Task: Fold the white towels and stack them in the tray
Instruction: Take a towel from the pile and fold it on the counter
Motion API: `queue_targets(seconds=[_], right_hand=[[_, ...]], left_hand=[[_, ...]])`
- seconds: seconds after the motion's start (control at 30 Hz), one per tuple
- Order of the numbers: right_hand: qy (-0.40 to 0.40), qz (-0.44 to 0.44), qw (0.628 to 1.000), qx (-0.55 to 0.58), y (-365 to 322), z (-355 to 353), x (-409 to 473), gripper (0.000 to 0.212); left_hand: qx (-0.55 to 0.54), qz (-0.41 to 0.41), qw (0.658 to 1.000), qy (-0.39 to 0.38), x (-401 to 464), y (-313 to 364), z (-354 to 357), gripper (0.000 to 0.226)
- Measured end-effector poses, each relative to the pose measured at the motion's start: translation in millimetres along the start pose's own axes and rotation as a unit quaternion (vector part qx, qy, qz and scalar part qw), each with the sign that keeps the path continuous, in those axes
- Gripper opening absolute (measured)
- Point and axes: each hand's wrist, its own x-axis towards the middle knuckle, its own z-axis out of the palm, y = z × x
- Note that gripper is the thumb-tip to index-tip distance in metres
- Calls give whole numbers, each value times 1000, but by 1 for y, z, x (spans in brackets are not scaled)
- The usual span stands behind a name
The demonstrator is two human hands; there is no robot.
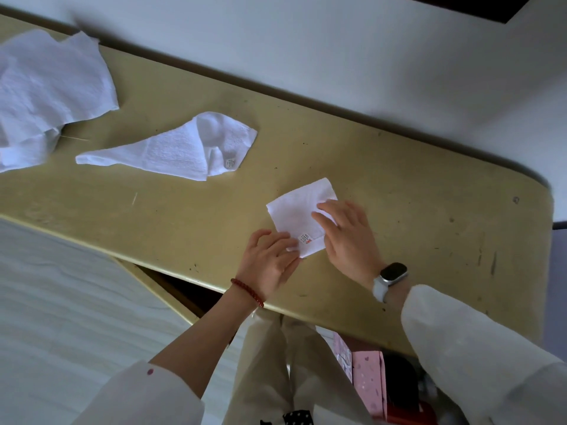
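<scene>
folded towel (299,213) at centre frame lies under the left hand (270,259) pinching its near corner, right hand (346,237) fingers flat on it; letting go could spring the fold open

1. Folded towel (299,214) sits on the table (399,185), toward the near edge, right of the middle.
2. Left hand (268,260) is on its near corner, right hand (346,234) on its right side.
3. Loose towel (171,148) lies further left and back, well apart from it.
4. Towel pile (46,93) is at the far left, near the loose one but not touching.
</scene>
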Motion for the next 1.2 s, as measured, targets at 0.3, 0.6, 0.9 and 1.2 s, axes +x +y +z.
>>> queue_targets(seconds=[0.3, 0.6, 0.9, 1.2], right_hand=[[-162, -23, 984, -64, -4, 28, 8, 51], [-156, -28, 985, -73, -5, 31, 7, 52], [-148, -35, 986, -73, -2, 34, 5, 51], [-137, -91, 983, -83, 11, 31, 8, 49]], left_hand=[[-56, -151, 985, 63, 14, -22, -15, 20], [-63, -274, 959, -32, 50, -44, -10, 25], [-20, -292, 955, 57, 39, -52, -10, 19], [64, -9, 990, -124, 16, -45, -4, 46]])
